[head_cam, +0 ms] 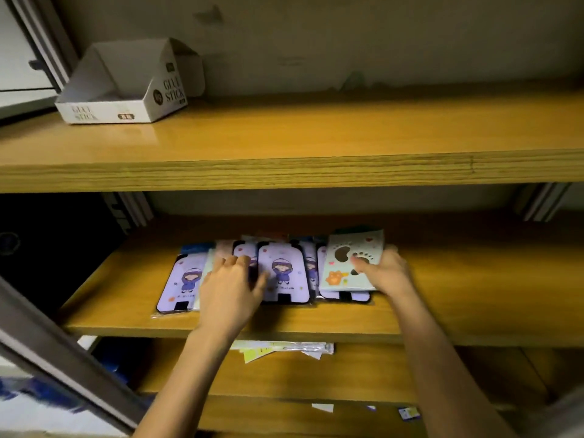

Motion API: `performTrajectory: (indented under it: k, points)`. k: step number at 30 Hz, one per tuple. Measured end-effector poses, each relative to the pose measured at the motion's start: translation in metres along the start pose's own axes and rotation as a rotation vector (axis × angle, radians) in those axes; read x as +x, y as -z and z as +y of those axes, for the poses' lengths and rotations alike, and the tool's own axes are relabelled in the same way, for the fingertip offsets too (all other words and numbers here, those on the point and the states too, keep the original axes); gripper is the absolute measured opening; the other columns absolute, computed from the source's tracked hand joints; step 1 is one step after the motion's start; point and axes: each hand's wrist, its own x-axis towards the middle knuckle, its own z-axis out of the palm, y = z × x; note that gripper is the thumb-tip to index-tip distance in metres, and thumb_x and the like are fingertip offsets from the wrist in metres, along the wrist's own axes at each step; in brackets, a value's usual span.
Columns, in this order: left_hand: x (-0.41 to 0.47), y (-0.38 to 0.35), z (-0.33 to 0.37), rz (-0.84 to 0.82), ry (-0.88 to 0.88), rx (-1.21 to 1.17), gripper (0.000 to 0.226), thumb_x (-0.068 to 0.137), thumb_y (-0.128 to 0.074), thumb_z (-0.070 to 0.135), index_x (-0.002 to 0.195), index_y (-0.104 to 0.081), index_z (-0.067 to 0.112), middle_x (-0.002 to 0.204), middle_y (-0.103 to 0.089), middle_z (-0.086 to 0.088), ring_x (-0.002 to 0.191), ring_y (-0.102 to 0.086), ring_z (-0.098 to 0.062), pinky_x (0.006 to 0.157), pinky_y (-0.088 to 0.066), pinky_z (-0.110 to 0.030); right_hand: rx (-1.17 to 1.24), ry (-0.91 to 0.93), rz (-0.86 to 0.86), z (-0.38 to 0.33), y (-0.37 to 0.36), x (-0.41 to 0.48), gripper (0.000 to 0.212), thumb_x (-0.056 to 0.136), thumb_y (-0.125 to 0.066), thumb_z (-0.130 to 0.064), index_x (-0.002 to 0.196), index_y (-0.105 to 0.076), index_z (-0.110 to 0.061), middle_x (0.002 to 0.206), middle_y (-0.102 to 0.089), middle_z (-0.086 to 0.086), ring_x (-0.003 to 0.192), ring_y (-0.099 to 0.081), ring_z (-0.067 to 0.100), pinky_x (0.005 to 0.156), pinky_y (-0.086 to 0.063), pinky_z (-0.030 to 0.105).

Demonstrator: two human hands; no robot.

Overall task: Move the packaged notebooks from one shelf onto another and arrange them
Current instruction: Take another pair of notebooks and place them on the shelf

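From where I am standing, both hands are working at the middle shelf point(458, 295) in the centre of the frame. The packaged notebooks point(284, 273) are lying there in a loose, overlapping row. The left hand point(229, 289) is resting flat on the purple ones, fingers loosely spread. The right hand point(387, 273) is pinching the paw-print notebook point(347, 254), thumb on top and fingers hidden beneath. For a clean lift, I would be pressing down with the left so the slippery wrappers are not dragging along. That 1 pack is probably going to the upper shelf point(316, 131), right of the glue stick box point(126, 86).
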Motion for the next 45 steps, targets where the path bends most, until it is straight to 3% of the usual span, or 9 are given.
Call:
performTrajectory:
  k: [4, 7, 10, 14, 18, 23, 28, 37, 45]
  points:
    - [0.001, -0.002, 0.014, -0.074, 0.038, 0.014, 0.065, 0.074, -0.04, 0.074, 0.095, -0.054, 0.014, 0.109, -0.064, -0.01, 0.11, -0.053, -0.027, 0.088, -0.043, -0.036, 0.209, -0.002, 0.095, 0.01, 0.009, -0.011, 0.05, 0.083, -0.068, -0.027, 0.125, -0.045, -0.01, 0.121, -0.06, 0.012, 0.106, -0.061, 0.029, 0.086, -0.053, 0.039]
    - [0.006, -0.011, 0.025, -0.15, 0.068, 0.06, 0.106, 0.063, -0.037, 0.085, 0.131, -0.039, 0.004, 0.131, -0.054, -0.015, 0.128, -0.041, -0.032, 0.1, -0.036, -0.04, 0.309, 0.02, 0.142, 0.013, 0.019, -0.026, 0.049, 0.085, -0.065, -0.025, 0.127, -0.043, -0.013, 0.121, -0.06, 0.012, 0.106, -0.062, 0.026, 0.086, -0.055, 0.044]
    - [0.011, -0.021, 0.029, -0.177, 0.055, 0.069, 0.121, 0.058, -0.054, 0.08, 0.143, -0.016, 0.003, 0.144, -0.037, -0.018, 0.134, -0.028, -0.034, 0.103, -0.034, -0.042, 0.361, 0.057, 0.165, 0.015, 0.03, -0.04, 0.045, 0.086, -0.064, -0.024, 0.126, -0.044, -0.014, 0.119, -0.061, 0.01, 0.102, -0.063, 0.025, 0.083, -0.056, 0.042]
    - [0.018, -0.024, 0.029, -0.169, 0.047, -0.114, 0.121, 0.055, -0.076, 0.059, 0.14, -0.014, 0.0, 0.134, -0.042, -0.023, 0.124, -0.041, -0.037, 0.093, -0.043, -0.042, 0.372, 0.082, 0.184, 0.017, 0.039, -0.056, 0.044, 0.087, -0.062, -0.023, 0.125, -0.043, -0.014, 0.118, -0.061, 0.009, 0.1, -0.064, 0.024, 0.08, -0.057, 0.041]
    - [0.025, -0.023, 0.025, -0.214, 0.086, -0.274, 0.096, 0.055, -0.083, 0.045, 0.122, -0.032, -0.002, 0.122, -0.054, -0.023, 0.112, -0.054, -0.04, 0.081, -0.046, -0.042, 0.38, 0.095, 0.206, 0.024, 0.044, -0.069, 0.045, 0.087, -0.062, -0.022, 0.127, -0.043, -0.014, 0.117, -0.062, 0.008, 0.095, -0.064, 0.02, 0.072, -0.056, 0.034]
    - [0.025, -0.019, 0.02, -0.117, -0.038, -0.526, 0.055, 0.081, -0.067, 0.028, 0.114, -0.037, -0.004, 0.1, -0.063, -0.023, 0.091, -0.06, -0.039, 0.065, -0.042, -0.039, 0.44, 0.1, 0.19, 0.039, 0.057, -0.082, 0.042, 0.088, -0.06, -0.022, 0.125, -0.042, -0.014, 0.112, -0.061, 0.005, 0.085, -0.063, 0.015, 0.058, -0.053, 0.023]
    - [-0.003, -0.006, 0.041, -0.259, -0.107, -1.047, 0.019, 0.091, -0.052, 0.022, 0.1, -0.036, 0.016, 0.081, -0.062, -0.006, 0.042, -0.055, -0.013, 0.035, -0.042, -0.027, 0.484, 0.077, 0.187, 0.059, 0.084, -0.095, 0.031, 0.089, -0.06, -0.022, 0.113, -0.041, -0.019, 0.104, -0.059, 0.001, 0.074, -0.062, 0.008, 0.049, -0.052, 0.016]
    - [-0.056, -0.008, 0.142, -0.598, -0.163, -1.28, 0.032, 0.09, -0.053, 0.025, 0.118, -0.04, 0.018, 0.094, -0.069, -0.01, 0.035, -0.053, -0.01, 0.031, -0.038, -0.016, 0.62, -0.027, 0.255, 0.121, 0.165, -0.131, 0.041, 0.088, -0.061, -0.027, 0.123, -0.043, -0.015, 0.108, -0.064, 0.007, 0.094, -0.065, 0.025, 0.078, -0.056, 0.04]
    - [-0.124, -0.02, 0.246, -0.743, -0.19, -1.34, 0.034, 0.089, -0.053, 0.022, 0.119, -0.04, 0.017, 0.092, -0.07, -0.014, 0.038, -0.059, -0.011, 0.04, -0.047, -0.025, 0.69, -0.065, 0.34, 0.199, 0.259, -0.171, 0.037, 0.088, -0.06, -0.02, 0.12, -0.043, -0.014, 0.101, -0.065, 0.005, 0.079, -0.066, 0.014, 0.055, -0.051, 0.022]
